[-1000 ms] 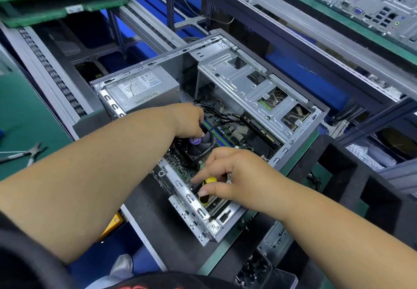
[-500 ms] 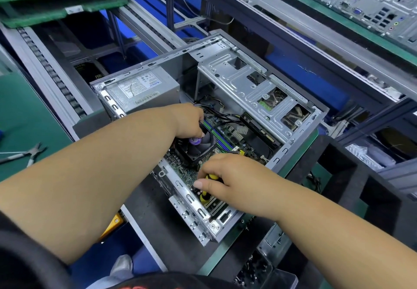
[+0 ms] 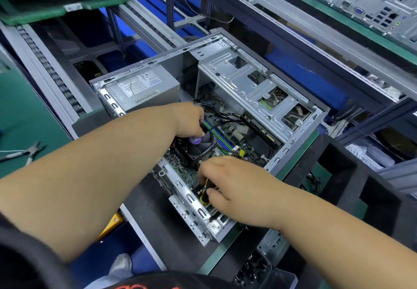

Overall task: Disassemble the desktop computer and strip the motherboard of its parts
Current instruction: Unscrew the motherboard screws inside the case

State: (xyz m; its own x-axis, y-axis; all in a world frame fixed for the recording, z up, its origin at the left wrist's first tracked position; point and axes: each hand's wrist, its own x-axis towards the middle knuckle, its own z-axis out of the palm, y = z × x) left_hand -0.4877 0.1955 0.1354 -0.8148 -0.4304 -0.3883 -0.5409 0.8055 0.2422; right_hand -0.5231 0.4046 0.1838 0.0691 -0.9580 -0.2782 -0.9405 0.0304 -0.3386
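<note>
My right hand (image 3: 234,185) pinches the yellow-handled screwdriver (image 3: 204,195); my left hand (image 3: 189,119) grips the cooler fan (image 3: 198,146) beside it. A slip could gouge the motherboard (image 3: 228,135) beneath.

The screwdriver (image 3: 205,195) shows only yellow-black bits between the right hand's fingers (image 3: 211,192); its tip is hidden. The left hand (image 3: 188,120) covers the fan's (image 3: 199,147) far-left corner. Power-supply label (image 3: 137,83) text is unreadable.

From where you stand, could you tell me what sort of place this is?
Probably a computer dismantling line: an opened desktop case on a green bench, a roller conveyor rail, another computer waiting behind.
</note>
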